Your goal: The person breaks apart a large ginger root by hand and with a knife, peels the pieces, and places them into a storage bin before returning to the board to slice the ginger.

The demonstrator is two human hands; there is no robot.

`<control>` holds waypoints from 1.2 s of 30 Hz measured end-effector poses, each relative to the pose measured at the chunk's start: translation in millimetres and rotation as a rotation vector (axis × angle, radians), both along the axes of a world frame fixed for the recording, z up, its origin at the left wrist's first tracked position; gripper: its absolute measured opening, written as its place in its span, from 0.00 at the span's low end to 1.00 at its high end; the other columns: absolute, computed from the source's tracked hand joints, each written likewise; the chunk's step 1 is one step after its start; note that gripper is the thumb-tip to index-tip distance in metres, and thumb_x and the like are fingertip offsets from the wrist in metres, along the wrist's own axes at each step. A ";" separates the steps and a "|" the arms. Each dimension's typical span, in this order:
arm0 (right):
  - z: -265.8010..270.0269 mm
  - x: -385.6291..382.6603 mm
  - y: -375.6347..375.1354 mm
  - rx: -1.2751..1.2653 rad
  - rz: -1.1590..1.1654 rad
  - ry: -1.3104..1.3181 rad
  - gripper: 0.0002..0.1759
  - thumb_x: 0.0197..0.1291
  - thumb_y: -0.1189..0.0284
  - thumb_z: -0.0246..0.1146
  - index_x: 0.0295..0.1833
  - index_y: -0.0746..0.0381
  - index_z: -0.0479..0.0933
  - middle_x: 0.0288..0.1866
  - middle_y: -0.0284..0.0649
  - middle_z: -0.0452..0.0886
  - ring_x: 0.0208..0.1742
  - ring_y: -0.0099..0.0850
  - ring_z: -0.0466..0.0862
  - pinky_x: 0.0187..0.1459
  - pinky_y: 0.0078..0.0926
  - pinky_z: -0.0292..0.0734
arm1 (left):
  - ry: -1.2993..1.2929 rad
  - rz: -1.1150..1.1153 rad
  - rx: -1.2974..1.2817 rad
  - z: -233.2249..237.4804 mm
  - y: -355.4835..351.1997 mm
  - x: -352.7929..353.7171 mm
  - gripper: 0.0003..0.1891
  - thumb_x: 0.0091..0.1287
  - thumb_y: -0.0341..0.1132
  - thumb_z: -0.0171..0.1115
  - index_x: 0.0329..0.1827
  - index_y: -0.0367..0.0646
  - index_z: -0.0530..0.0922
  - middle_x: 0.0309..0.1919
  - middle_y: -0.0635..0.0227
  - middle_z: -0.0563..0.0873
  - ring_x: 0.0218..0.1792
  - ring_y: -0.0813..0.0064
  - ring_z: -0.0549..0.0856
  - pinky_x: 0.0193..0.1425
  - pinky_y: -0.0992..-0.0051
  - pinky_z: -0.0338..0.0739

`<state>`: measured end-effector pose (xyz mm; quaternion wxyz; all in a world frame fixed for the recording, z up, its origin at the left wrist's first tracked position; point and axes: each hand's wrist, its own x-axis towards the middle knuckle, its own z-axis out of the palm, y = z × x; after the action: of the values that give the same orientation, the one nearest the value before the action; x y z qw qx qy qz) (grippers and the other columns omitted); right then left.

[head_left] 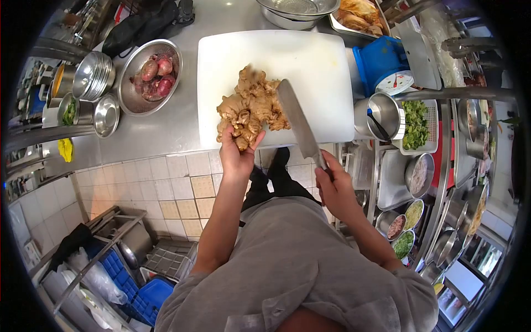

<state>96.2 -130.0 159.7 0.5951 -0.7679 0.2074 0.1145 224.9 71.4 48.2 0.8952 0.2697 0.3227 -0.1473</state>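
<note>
A large knobbly heap of ginger [254, 105] lies on the white cutting board [321, 61]. My left hand [238, 155] is at the board's near edge, its fingers and thumb around the closest lump of ginger. In my right hand [334, 188] is a cleaver [298, 122], held by its dark handle. The broad blade points away from me over the board, its tip beside the right side of the heap.
Left of the board sits a metal colander [127, 72] with red onions [157, 77]. Stacked steel bowls [94, 74] stand farther left. On the right are a blue scale [381, 61], a steel pot [381, 108] and a basket of chopped greens [415, 124].
</note>
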 end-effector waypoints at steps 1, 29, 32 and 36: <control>14.6 0.9 -1.5 0.010 -0.014 0.046 0.25 0.76 0.74 0.58 0.74 0.67 0.66 0.28 0.33 0.74 0.28 0.19 0.70 0.31 0.21 0.69 | -0.005 0.009 0.014 0.7 -1.7 -2.4 0.24 0.80 0.43 0.51 0.72 0.38 0.66 0.65 0.57 0.79 0.64 0.57 0.82 0.64 0.46 0.86; -44.9 18.3 -33.1 0.204 -0.203 0.093 0.29 0.77 0.74 0.57 0.80 0.62 0.63 0.20 0.27 0.67 0.17 0.16 0.66 0.17 0.19 0.64 | -0.093 -0.353 0.113 -9.2 57.7 77.8 0.22 0.79 0.41 0.54 0.68 0.33 0.71 0.59 0.52 0.84 0.56 0.54 0.88 0.53 0.47 0.90; -44.2 17.8 -29.7 0.221 -0.223 0.083 0.30 0.77 0.74 0.57 0.81 0.62 0.61 0.20 0.28 0.67 0.16 0.15 0.66 0.15 0.19 0.63 | -0.072 -0.326 0.085 -7.2 63.2 73.1 0.23 0.78 0.40 0.58 0.68 0.32 0.71 0.60 0.52 0.84 0.57 0.55 0.87 0.55 0.49 0.90; -51.5 1.0 -26.9 -0.136 -0.060 -0.138 0.28 0.75 0.75 0.60 0.78 0.65 0.65 0.21 0.30 0.69 0.19 0.17 0.66 0.21 0.19 0.64 | -0.103 -0.368 0.277 -0.6 64.8 58.2 0.24 0.78 0.43 0.58 0.66 0.31 0.73 0.56 0.50 0.86 0.52 0.58 0.90 0.49 0.58 0.92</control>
<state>97.2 -156.9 108.1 0.5576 -0.8062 0.1959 0.0291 283.1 136.2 47.6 0.8231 0.4512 0.2394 -0.2483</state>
